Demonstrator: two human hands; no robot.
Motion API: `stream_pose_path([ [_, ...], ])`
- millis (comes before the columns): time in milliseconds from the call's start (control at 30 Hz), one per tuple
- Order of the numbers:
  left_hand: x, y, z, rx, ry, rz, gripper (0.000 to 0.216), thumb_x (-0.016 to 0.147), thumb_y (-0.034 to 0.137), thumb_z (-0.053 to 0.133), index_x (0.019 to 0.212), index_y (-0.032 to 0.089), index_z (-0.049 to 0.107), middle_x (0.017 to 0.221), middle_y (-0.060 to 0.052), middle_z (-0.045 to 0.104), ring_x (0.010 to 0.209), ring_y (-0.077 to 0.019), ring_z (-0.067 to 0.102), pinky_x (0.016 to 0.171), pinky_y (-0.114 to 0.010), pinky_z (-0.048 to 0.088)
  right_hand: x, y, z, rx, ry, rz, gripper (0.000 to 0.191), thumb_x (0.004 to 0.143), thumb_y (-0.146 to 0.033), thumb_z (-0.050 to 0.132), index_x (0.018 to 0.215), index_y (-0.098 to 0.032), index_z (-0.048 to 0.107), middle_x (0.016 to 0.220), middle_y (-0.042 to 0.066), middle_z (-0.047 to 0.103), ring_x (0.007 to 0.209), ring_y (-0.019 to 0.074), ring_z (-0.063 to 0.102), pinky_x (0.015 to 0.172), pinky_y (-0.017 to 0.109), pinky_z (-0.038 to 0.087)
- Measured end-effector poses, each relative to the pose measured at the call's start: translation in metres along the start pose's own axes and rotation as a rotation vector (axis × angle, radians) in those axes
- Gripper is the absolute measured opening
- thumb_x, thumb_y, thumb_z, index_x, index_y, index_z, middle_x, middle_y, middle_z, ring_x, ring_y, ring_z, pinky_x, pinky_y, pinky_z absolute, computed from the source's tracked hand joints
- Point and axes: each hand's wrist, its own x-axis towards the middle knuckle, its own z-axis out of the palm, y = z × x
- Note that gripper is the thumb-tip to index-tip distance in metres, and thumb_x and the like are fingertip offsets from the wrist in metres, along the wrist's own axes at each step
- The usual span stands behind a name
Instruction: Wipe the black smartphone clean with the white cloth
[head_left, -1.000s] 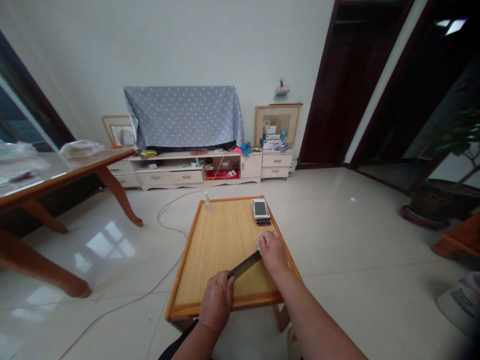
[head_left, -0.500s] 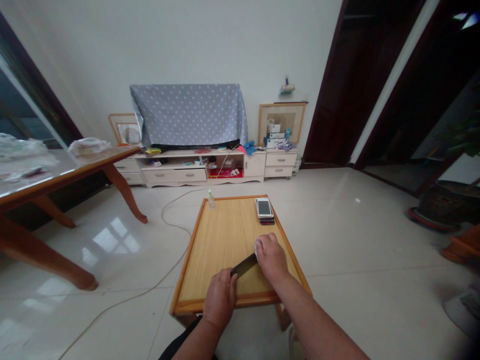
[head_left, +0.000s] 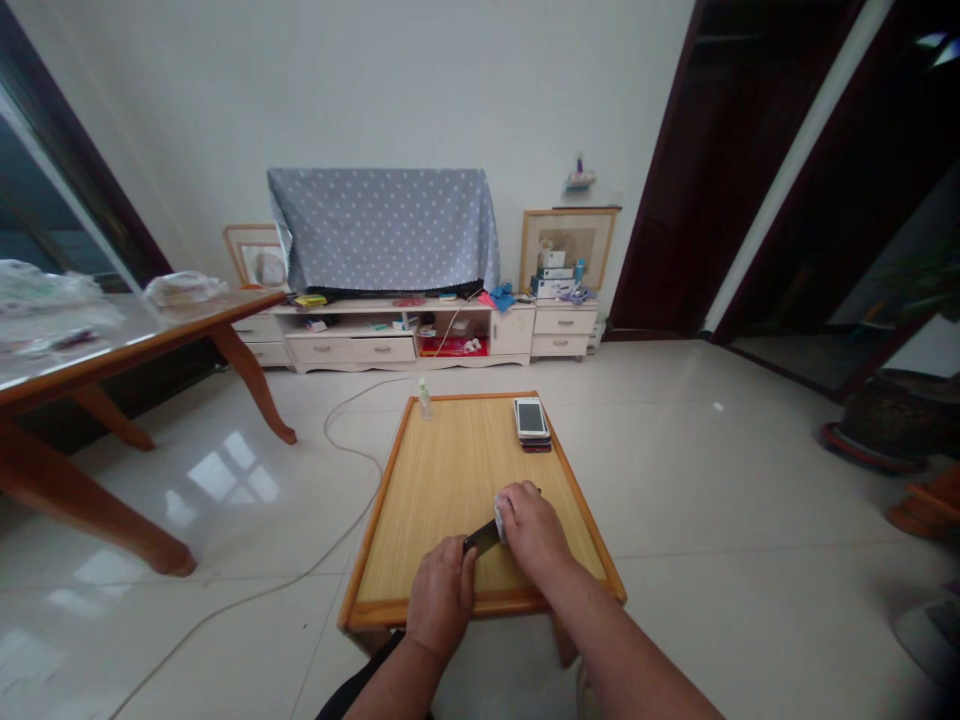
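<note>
My left hand point(head_left: 442, 590) is closed round the near end of a dark phone point(head_left: 482, 538), which slants over the near part of a small wooden table point(head_left: 442, 465). Pressed against the phone, a white wipe or tissue point(head_left: 502, 512) is gripped in my right hand point(head_left: 532, 530), whose fingers hide much of the phone's far half. A stack of phones point(head_left: 532, 420), a white one on top, lies at the table's far right. At its far left corner stands a small clear bottle point(head_left: 424, 400) with a pale green top.
A larger wooden table point(head_left: 247, 300) with plastic bags stands on the left. Against the wall is a low white cabinet point(head_left: 352, 348) below a grey dotted cloth point(head_left: 390, 225). A cable point(head_left: 300, 578) runs across the tiled floor, and a plant pot point(head_left: 892, 420) sits at right.
My right hand has slid with the wipe along the phone, left and slightly down toward my left hand. My left hand keeps its hold. The view has shifted slightly.
</note>
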Motion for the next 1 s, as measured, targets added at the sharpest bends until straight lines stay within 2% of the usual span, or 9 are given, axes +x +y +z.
stream_pose_path([
  [133,0.004,0.002,-0.003,-0.037,0.031,-0.010,0.025,0.101,0.032,0.036,0.100,0.022,0.058,0.090,-0.005,0.065,0.084,-0.0195,0.063,0.074,-0.030,0.047,-0.001,0.006,-0.006,0.067,-0.054,-0.058,0.021,0.100,-0.024,0.044,0.093,-0.020,0.064,0.094,0.005,0.061,0.086,0.0166,0.059,0.079,0.027,0.042],
  [267,0.008,0.009,-0.008,-0.058,0.064,-0.004,0.026,0.101,0.031,0.035,0.100,0.022,0.059,0.091,-0.006,0.064,0.086,-0.0199,0.062,0.077,-0.032,0.047,-0.010,0.000,-0.015,0.181,-0.168,-0.198,0.024,0.098,-0.020,0.045,0.111,-0.022,0.066,0.105,0.006,0.064,0.093,0.0165,0.060,0.083,0.028,0.044],
  [367,0.012,0.014,-0.013,-0.057,0.096,0.039,0.025,0.101,0.031,0.038,0.104,0.021,0.060,0.092,-0.007,0.064,0.088,-0.0212,0.060,0.078,-0.034,0.047,-0.013,-0.003,-0.026,0.223,-0.197,-0.224,0.030,0.097,-0.018,0.047,0.121,-0.023,0.064,0.112,0.007,0.064,0.098,0.0172,0.061,0.086,0.028,0.046],
  [633,0.023,0.029,-0.035,-0.156,0.227,0.117,0.021,0.098,0.031,0.048,0.108,0.023,0.064,0.093,-0.006,0.066,0.089,-0.0215,0.058,0.081,-0.036,0.045,-0.014,-0.005,-0.045,0.262,-0.137,-0.196,0.020,0.095,-0.022,0.050,0.106,-0.024,0.067,0.101,0.004,0.064,0.092,0.0177,0.061,0.082,0.028,0.046],
  [833,0.043,0.052,-0.055,-0.440,0.287,0.063,0.020,0.096,0.035,0.053,0.106,0.024,0.067,0.098,-0.005,0.066,0.095,-0.0197,0.060,0.084,-0.035,0.048,-0.006,-0.008,-0.048,0.592,-0.075,-0.115,0.014,0.092,-0.032,0.056,0.096,-0.022,0.066,0.092,0.002,0.064,0.086,0.0174,0.059,0.078,0.028,0.045],
  [900,0.052,0.057,-0.057,-0.553,0.317,-0.001,0.022,0.093,0.038,0.058,0.106,0.022,0.066,0.099,-0.006,0.065,0.095,-0.0193,0.061,0.085,-0.034,0.050,-0.002,-0.008,-0.048,0.751,-0.093,-0.028,0.020,0.091,-0.040,0.058,0.096,-0.021,0.064,0.086,0.001,0.063,0.079,0.0166,0.059,0.070,0.027,0.046],
  [1000,0.063,0.061,-0.055,-0.772,0.302,-0.124,0.039,0.086,0.043,0.066,0.118,0.020,0.060,0.101,-0.006,0.067,0.094,-0.0190,0.064,0.085,-0.033,0.052,0.002,-0.007,-0.046,0.941,-0.155,0.119,0.033,0.088,-0.051,0.061,0.100,-0.021,0.062,0.073,-0.002,0.058,0.061,0.0135,0.052,0.056,0.024,0.041],
])
